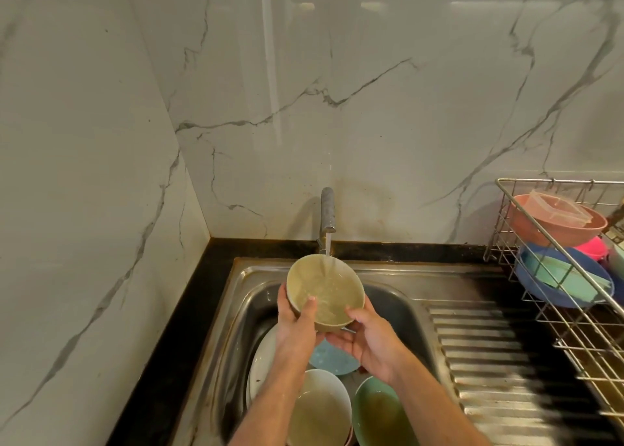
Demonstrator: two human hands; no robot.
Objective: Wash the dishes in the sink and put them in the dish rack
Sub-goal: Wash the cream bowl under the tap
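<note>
A: Both hands are on it. The left hand [297, 324] grips the near-left rim of the beige bowl [326, 292], thumb hooked over the edge and lying inside. The right hand [366, 339] cups it from below on the near-right side, thumb pinching the rim.

B: And the bowl itself?

A: It is held up over the sink [398, 297], tipped so its mouth faces up and toward the person, squarely under the tap [327, 214]. The stream of water [327, 253] lands on the far inner wall and pools in the bottom. Looks like a rinse to me.

B: Where does it go from there?

A: The dish rack [553, 297] sits off to the right, beyond the ribbed drainboard [489, 354], well apart from the bowl. The right hand is the nearer one, so I'd expect that hand to carry it across, after tipping the water out.

B: Room in the rack?

A: A pink bowl [553, 229] with a clear plastic container [553, 209] in it sits at the back, a blue plate [540, 276] with something teal on it is in front. The near wires look free.

B: Plenty left below?

A: Yes. Beneath the hands lie a white plate [265, 354], a light blue plate [332, 361], a white bowl [320, 408] with murky water and a green bowl [378, 412]. The task is far from finished, judging by that pile. The dark bench [189, 310] frames the sink on the left.
</note>
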